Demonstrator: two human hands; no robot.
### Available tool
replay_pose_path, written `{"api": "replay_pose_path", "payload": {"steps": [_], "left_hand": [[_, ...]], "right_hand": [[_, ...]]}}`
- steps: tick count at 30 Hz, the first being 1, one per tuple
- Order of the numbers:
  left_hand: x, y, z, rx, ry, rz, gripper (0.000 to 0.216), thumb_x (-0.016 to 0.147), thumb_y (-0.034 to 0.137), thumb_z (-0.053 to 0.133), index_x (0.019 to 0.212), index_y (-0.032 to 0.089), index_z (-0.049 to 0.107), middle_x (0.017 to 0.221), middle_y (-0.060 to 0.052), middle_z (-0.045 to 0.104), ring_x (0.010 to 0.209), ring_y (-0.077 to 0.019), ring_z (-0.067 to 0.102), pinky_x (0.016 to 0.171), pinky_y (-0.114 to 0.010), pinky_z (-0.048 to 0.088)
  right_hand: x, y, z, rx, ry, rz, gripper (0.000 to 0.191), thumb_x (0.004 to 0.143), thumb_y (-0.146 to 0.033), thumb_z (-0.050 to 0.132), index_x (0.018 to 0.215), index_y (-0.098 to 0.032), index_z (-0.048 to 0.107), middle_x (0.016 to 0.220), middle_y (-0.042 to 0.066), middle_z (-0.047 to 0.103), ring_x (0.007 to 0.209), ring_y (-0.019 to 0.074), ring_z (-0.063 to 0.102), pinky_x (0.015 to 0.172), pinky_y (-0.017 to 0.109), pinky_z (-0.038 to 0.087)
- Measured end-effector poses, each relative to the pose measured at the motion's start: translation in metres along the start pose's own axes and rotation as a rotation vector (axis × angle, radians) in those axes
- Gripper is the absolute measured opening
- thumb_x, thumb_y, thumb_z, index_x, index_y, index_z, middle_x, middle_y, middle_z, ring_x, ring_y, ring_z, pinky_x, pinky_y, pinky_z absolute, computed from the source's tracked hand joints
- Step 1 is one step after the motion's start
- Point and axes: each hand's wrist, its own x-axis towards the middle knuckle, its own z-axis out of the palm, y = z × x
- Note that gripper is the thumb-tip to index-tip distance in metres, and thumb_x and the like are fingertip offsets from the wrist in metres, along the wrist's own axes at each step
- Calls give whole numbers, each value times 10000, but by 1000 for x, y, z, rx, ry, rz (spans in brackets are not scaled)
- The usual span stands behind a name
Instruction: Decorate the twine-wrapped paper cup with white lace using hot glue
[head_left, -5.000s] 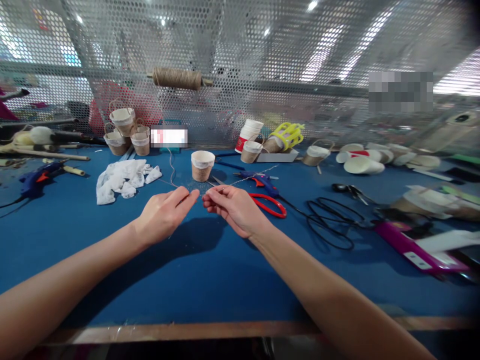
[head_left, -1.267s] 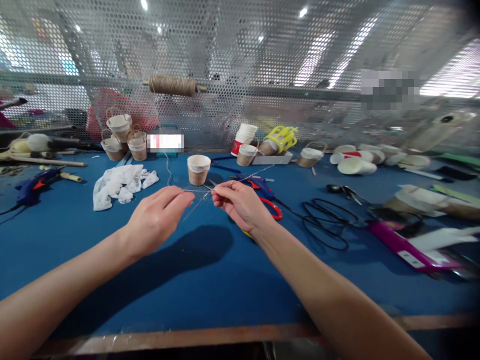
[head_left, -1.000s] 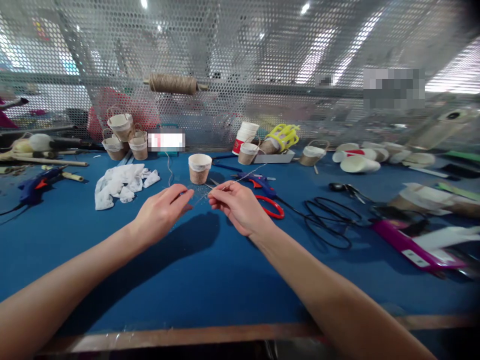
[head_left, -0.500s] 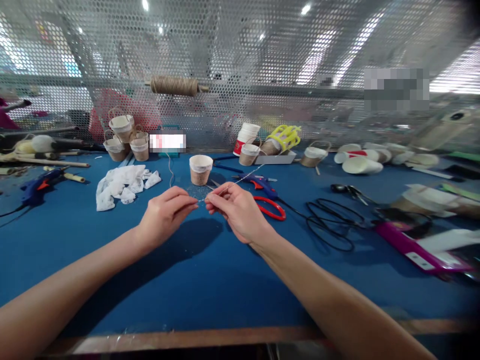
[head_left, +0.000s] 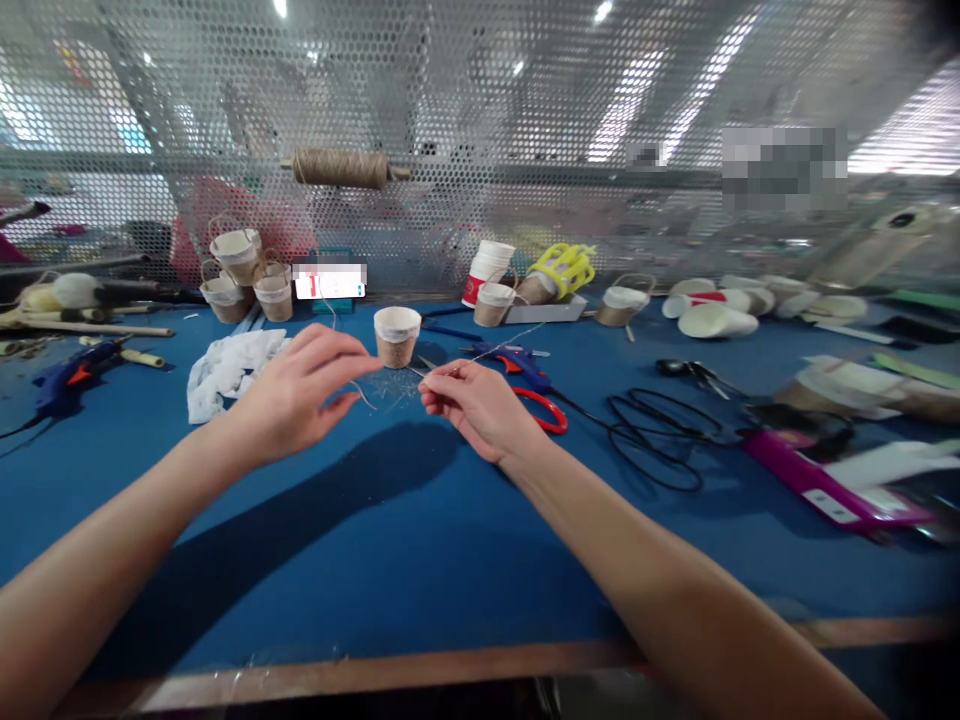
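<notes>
My left hand [head_left: 300,395] hovers above the blue table with thumb and fingers apart, holding nothing. A loose twine end [head_left: 365,398] lies just beyond its fingertips. My right hand [head_left: 480,408] is closed in a pinch on a thin length of twine [head_left: 511,343], which sticks out up and to the right. Behind the hands a small cup [head_left: 397,345], wrapped in burlap with a white rim band, stands upright. Red-handled scissors [head_left: 553,412] lie partly hidden behind my right hand, blades toward the cup.
A blue glue gun [head_left: 525,368] with a coiled black cord [head_left: 652,440] lies right of centre; another glue gun [head_left: 67,385] is at left. White lace fabric [head_left: 217,375] lies near my left hand. Handled cups [head_left: 238,255] and a twine spool [head_left: 341,168] are behind.
My left hand has let go of the twine, opened, and moved left and up, away from the right hand. My right hand keeps its pinch in nearly the same place.
</notes>
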Motion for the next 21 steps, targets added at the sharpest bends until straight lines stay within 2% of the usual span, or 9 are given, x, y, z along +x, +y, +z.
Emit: {"api": "replay_pose_path", "payload": {"steps": [2, 4, 8, 11, 14, 16, 18, 19, 21], "left_hand": [[0, 4, 0, 219, -59, 194, 195, 849, 110, 475, 977, 143, 618, 921, -100, 647, 830, -202, 562, 719, -358, 478], [-1, 8, 6, 324, -115, 275, 189, 867, 104, 445, 942, 110, 619, 871, -107, 652, 768, -205, 564, 655, -344, 482], [-6, 11, 18, 364, -40, 288, 182, 885, 157, 453, 961, 92, 605, 796, -91, 637, 696, -178, 556, 611, -309, 488], [-9, 11, 24, 295, 14, 212, 201, 899, 212, 445, 945, 118, 616, 760, -69, 612, 690, -153, 552, 624, -281, 489], [-10, 14, 29, -41, 72, -84, 177, 864, 258, 512, 832, 148, 646, 739, -49, 595, 650, -126, 534, 587, -249, 466], [-9, 18, 32, -498, 45, -481, 170, 813, 299, 577, 761, 150, 642, 651, -13, 551, 556, -97, 484, 504, -219, 420], [-7, 22, 36, -921, -55, -823, 235, 783, 360, 591, 707, 138, 618, 541, 35, 445, 444, -65, 385, 414, -197, 344], [-7, 23, 38, -1054, -108, -919, 270, 781, 386, 578, 692, 132, 604, 518, 52, 397, 409, -53, 334, 385, -191, 309], [-6, 24, 40, -1152, -169, -975, 311, 787, 415, 549, 681, 125, 580, 516, 61, 362, 385, -39, 285, 365, -186, 276]], "right_hand": [[1, 0, -1, 6, 3, 6, 169, 625, -117, 649, 634, -181, 493, 564, -13, 584, 515, 89, 524, 542, 276, 439], [-1, 1, 1, 4, 0, 14, 178, 622, -115, 652, 633, -181, 487, 556, -17, 582, 515, 87, 527, 539, 270, 439], [-6, 1, 5, -19, -24, 19, 172, 634, -133, 656, 629, -180, 490, 528, -20, 587, 504, 90, 539, 539, 268, 447], [-10, 1, 8, -39, -49, 0, 163, 633, -138, 659, 634, -179, 502, 530, -18, 601, 505, 96, 552, 550, 275, 456], [-13, 2, 9, -64, -47, -74, 156, 636, -153, 669, 645, -179, 515, 536, -24, 601, 527, 103, 569, 566, 280, 467], [-15, 3, 10, -82, -34, -141, 144, 648, -165, 669, 651, -178, 525, 544, -25, 598, 543, 108, 579, 575, 285, 474], [-16, 3, 11, -96, -20, -182, 133, 657, -164, 663, 648, -177, 531, 553, -24, 597, 552, 112, 584, 579, 290, 477], [-16, 4, 12, -101, -17, -186, 128, 661, -160, 659, 645, -177, 533, 553, -24, 595, 552, 112, 585, 580, 291, 477], [-15, 3, 11, -94, -5, -149, 129, 661, -140, 655, 635, -175, 534, 540, -24, 591, 543, 110, 581, 578, 288, 473]]}}
